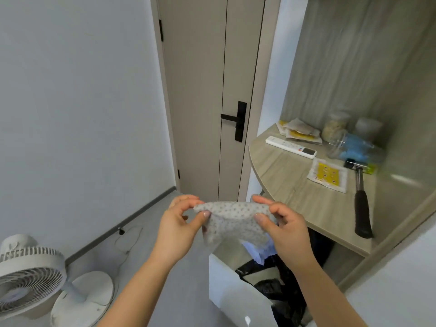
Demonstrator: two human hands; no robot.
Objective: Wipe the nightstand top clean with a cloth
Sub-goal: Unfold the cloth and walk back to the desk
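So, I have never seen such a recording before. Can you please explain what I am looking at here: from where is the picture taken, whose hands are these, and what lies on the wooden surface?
There is one picture, from a camera worn on a person's head, looking forward and down. No machine is involved. The left hand and right hand hold a grey dotted cloth stretched between them in the air. To the right is the wooden nightstand top. On it lie a white remote control, a yellow packet, a hammer, more packets and some blurred jars at the back. A fan stands on the floor at the left.
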